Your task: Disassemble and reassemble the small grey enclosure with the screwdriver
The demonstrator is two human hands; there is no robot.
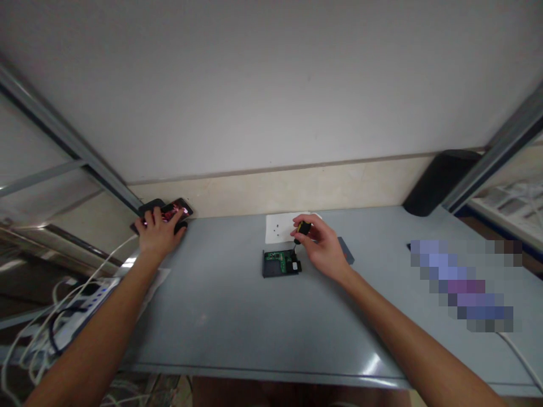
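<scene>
My right hand grips a small black-and-yellow screwdriver, its shaft pointing down at the top right corner of an opened dark device. A green circuit board shows inside that casing, with a black part at its right end. Behind it lies a white sheet with several tiny dark bits, probably screws, partly covered by my hand. Far to the left, my left hand rests with fingers spread, the index finger on the lit screen of a phone. A dark object sits beside the phone.
A dark grey flat piece lies just right of my right hand. At the back right leans a black cylinder. A white power strip with tangled cables is at the left edge. A blurred-out object lies on the grey table.
</scene>
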